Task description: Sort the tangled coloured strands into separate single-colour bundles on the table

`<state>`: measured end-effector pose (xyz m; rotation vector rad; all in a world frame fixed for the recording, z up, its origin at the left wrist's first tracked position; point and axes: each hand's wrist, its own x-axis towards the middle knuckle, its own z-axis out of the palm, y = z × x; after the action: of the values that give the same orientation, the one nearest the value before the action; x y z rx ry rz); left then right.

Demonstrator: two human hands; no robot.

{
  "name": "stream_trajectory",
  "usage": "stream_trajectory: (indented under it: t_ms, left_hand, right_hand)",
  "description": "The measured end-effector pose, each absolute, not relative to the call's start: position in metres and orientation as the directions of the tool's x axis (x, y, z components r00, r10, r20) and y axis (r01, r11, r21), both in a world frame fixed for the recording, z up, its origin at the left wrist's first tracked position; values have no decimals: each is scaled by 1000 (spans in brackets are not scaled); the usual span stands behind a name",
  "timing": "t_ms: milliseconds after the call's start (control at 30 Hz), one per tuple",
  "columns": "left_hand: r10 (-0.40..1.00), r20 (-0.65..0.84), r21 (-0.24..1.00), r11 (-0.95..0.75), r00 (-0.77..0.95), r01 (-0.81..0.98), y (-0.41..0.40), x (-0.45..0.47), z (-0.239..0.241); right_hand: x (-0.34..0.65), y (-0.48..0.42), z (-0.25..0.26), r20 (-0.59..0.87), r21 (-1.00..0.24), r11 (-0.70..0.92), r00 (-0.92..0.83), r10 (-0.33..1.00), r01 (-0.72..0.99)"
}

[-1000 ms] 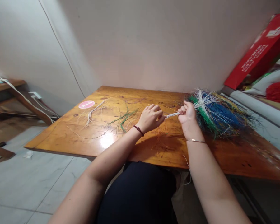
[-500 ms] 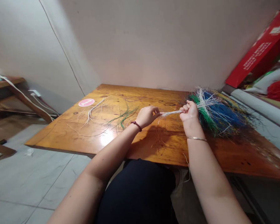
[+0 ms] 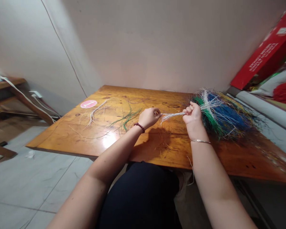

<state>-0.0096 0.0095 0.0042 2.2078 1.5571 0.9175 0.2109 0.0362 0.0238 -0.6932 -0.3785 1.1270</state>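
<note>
My right hand (image 3: 192, 115) is closed around a bunch of white strands (image 3: 173, 115) where they leave a big tangled pile of blue, green and white fibres (image 3: 222, 116). My left hand (image 3: 149, 117) pinches the free ends of the same white strands, about a hand's width to the left. Both hands hover just above the wooden table (image 3: 143, 149). Thin orange strands (image 3: 163, 143) lie on the table below my hands.
A small heap of green strands (image 3: 126, 119) and another of white strands (image 3: 95, 111) lie to the left, beside a pink round sticker (image 3: 88, 104). A red box (image 3: 267, 54), rolled material and a red fluffy item (image 3: 284, 92) sit at the right. A wall stands behind the table.
My left hand has slid left along the white strands, away from my right hand, drawing them out longer. My right hand has stayed at the pile.
</note>
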Motion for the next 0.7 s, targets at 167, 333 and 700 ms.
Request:
stream_trajectory:
  t_ms: [167, 333, 700]
  left_hand:
    - [897, 384, 584, -419, 218, 696, 13, -10, -1]
    - [885, 408, 579, -442, 226, 685, 14, -9, -2]
    - [875, 340, 583, -483, 344, 653, 22, -15, -3]
  right_hand:
    - [212, 35, 25, -64, -669, 273, 419, 906, -691]
    - [214, 33, 25, -40, -670, 272, 399, 916, -691]
    - [206, 29, 29, 23, -731, 327, 458, 889, -598]
